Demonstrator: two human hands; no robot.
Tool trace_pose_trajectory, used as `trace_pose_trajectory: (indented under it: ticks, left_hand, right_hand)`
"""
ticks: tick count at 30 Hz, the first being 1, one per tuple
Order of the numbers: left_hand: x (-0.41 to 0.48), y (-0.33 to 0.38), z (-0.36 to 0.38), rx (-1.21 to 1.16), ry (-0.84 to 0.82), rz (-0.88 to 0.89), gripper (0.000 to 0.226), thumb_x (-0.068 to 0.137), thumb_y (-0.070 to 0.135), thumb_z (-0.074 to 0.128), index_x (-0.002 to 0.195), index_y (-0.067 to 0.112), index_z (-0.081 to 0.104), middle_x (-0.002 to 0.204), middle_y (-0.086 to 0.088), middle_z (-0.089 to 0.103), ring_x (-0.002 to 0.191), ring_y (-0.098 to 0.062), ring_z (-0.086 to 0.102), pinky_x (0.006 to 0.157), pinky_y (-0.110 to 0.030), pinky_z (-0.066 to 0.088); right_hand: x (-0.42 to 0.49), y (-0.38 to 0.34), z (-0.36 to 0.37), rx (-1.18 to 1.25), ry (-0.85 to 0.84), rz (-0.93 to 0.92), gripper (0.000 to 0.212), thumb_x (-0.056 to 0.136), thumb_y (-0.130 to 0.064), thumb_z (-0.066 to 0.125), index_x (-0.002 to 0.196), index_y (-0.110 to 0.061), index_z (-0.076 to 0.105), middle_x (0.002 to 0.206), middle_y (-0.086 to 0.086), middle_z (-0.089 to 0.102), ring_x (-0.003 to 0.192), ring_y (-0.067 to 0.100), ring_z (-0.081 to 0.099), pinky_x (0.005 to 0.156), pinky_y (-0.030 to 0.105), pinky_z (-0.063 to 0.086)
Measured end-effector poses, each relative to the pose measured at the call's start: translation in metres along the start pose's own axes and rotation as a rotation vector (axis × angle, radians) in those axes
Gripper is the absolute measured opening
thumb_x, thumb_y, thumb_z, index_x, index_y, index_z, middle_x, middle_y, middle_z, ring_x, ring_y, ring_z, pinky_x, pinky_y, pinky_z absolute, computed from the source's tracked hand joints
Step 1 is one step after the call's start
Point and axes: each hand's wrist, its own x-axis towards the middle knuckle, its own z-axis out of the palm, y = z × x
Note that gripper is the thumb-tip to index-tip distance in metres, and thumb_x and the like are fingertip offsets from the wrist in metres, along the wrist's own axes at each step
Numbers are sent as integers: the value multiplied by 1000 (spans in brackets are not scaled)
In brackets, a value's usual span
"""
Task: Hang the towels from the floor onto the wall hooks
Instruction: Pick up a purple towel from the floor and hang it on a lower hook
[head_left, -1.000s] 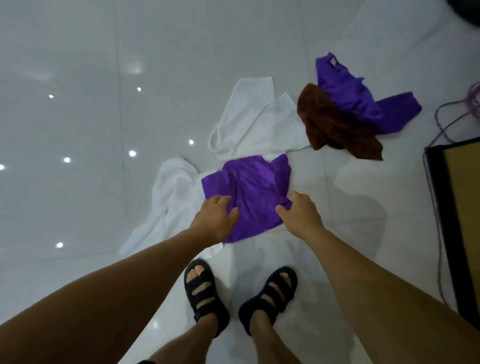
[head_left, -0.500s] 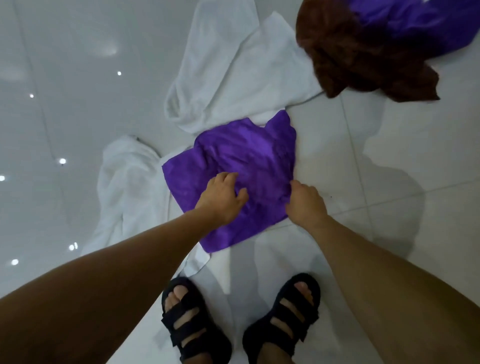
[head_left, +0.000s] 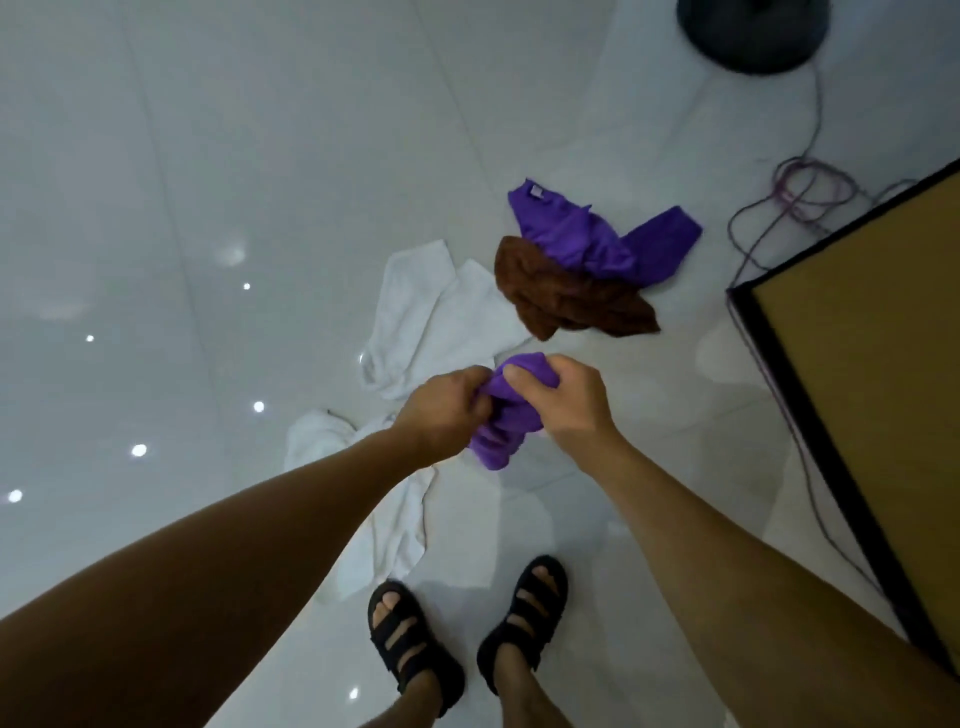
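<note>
**Bunching the purple towel between left hand and right hand**

Both hands are on it, right in the middle of the frame! The left hand grips one side of the bundle with its fingers curled into the cloth. The right hand clamps the top, thumb pressed over the fold. The purple towel hangs crumpled between them, clear of the floor, its loose end drooping just below the knuckles.

Plenty left to collect. A white towel lies spread above the hands, and a second white towel trails down the lower left towards the sandals. Up and to the right, a brown towel sits rumpled with a second purple towel partly over it. A cable loops across the upper right, beside a black-edged board. No wall hooks in view.

How will it handle? It looks soft, light and completely limp, with nothing to break. It will sag and fold wherever it is unsupported. Held as a wad like this it carries fine, but it would likely slide off a hook. The better hold, I reckon, is one corner or the middle of one edge, pinched firmly so the rest falls open below. Then that pinched part can go over the hook.
</note>
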Motion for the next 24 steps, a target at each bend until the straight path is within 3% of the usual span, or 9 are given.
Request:
trace_pose_trajectory:
  ticks: [4,7,12,16,19,24]
  left_hand:
    - [-21,112,-86,28,89,133,16,94,16,45,105,16,57,97,-3,65,87,-23,59,77,-31,44]
    - [-39,199,-136,44,167,230,15,93,18,46,104,14,55,94,-4,63,88,-28,59,74,-30,42]
    - [-69,301,-181,192,496,309,31,89,29,47,115,23,63,106,-11,56,98,-30,55,74,-30,36]
    - [-96,365,-200,324,477,396,29,92,31,41,112,24,61,104,-9,68,93,-34,62,69,-32,40]
    - [-116,409,-216,436,490,551,29,94,29,39,116,22,57,104,-13,68,90,-37,62,65,-33,39]
    - [-154,472,-230,454,458,794,32,93,21,43,123,22,56,109,-16,67,94,-39,62,71,-35,42]
  right_hand:
    - [-51,-103,-85,36,0,-109,40,70,-49,79,92,-17,68,87,-3,70,84,14,66,78,32,55]
    - [-87,-173,-148,8,47,-154,56,56,-54,82,95,-18,65,88,-3,69,85,18,66,77,35,53]
    - [-133,-235,-218,-21,238,-267,25,79,-34,75,88,-21,55,84,-5,63,79,17,62,69,30,51]
    - [-175,-272,-262,75,319,-295,20,87,-31,67,86,-13,60,82,2,63,76,18,59,62,25,46]
    - [-214,-296,-293,27,296,-240,24,88,-41,64,77,-20,62,78,0,66,75,19,63,60,26,47]
    - [-294,-319,-337,73,126,-149,46,63,-56,83,93,-22,73,87,1,76,79,19,74,66,27,58]
